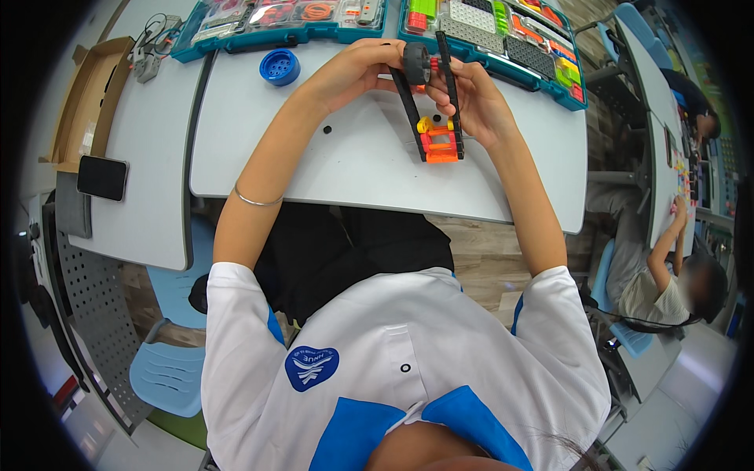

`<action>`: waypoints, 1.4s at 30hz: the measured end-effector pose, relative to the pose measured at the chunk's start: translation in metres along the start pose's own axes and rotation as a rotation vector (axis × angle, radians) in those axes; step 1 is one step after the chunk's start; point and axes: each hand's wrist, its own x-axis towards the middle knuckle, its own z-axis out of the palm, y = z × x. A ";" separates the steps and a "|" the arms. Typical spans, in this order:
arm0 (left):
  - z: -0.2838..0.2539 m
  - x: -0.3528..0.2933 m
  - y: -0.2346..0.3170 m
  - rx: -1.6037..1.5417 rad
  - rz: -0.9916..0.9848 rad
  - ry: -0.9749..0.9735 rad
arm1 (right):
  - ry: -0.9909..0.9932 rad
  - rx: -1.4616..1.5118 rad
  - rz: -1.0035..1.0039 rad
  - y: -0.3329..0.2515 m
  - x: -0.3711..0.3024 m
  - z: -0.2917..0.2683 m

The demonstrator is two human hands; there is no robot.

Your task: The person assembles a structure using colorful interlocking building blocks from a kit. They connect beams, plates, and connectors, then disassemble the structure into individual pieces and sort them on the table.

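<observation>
Above the white table (pixel 259 149), both my hands are on a toy model frame (pixel 413 118) of two long black beams. Orange, red and yellow parts (pixel 440 144) join the beams at the near end. Toward the far end a black wheel (pixel 416 63) with a red piece sits between them. My left hand (pixel 363 69) is closed around the wheel side, its fingertips partly hidden. My right hand (pixel 477 100) grips the right beam, fingers curled behind it. A small black piece (pixel 327 129) lies on the table nearby, and another small black piece (pixel 437 118) shows between the beams.
A blue wheel-like part (pixel 280 67) rests left of my hands. Two teal cases of building parts stand beyond, one left (pixel 314 36) and one right (pixel 534 72). A phone (pixel 102 177) and cardboard box (pixel 86 118) are on the left table. Another person (pixel 660 282) sits at right.
</observation>
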 end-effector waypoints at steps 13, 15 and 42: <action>-0.006 0.001 -0.001 0.103 0.031 0.067 | -0.019 -0.009 -0.038 0.001 0.000 0.003; -0.004 0.001 0.001 0.145 0.040 0.073 | -0.024 -0.035 -0.053 0.000 -0.001 0.000; -0.015 -0.012 0.027 0.461 0.084 -0.114 | -0.057 0.043 0.058 -0.001 -0.007 0.014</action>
